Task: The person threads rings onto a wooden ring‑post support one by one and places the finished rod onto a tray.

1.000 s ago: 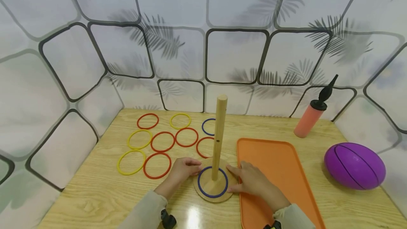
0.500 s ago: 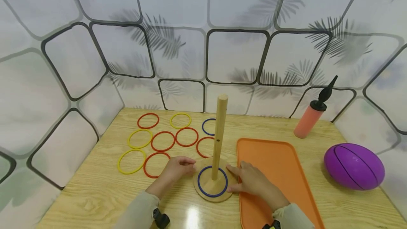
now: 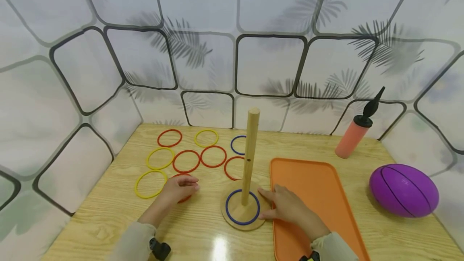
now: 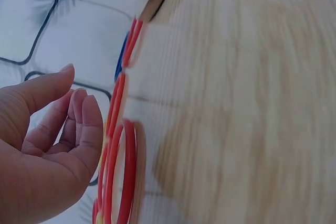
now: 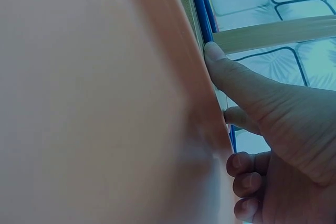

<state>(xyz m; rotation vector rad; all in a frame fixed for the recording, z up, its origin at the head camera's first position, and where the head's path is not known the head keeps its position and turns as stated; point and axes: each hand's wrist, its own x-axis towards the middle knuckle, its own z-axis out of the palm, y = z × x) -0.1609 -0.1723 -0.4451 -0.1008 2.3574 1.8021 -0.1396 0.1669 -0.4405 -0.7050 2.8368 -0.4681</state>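
A wooden peg [image 3: 250, 158] stands upright on a round wooden base [image 3: 226, 216], with a blue ring [image 3: 227, 212] lying around its foot. Thumb and index finger of my right hand [image 3: 288, 208] are spread and touch the base's right edge; the other fingers bend in over the orange tray. In the right wrist view the thumb [image 5: 236, 74] lies right beside the blue ring. My left hand [image 3: 175, 191] hovers above a red ring [image 3: 185, 199], partly covering it. Its fingers [image 4: 89, 124] are loosely bent with nothing between them and the thumb.
Several red and yellow rings lie at the left, among them a yellow ring [image 3: 137, 188] and a red ring [image 3: 173, 163]. Behind the peg is another blue ring [image 3: 232, 146]. The orange tray [image 3: 308, 172], a pink hand pump [image 3: 351, 138] and a purple ball [image 3: 404, 190] occupy the right side.
My left hand has let go of the base's left edge and moved left, over the nearest red ring. My right hand stays at the base.
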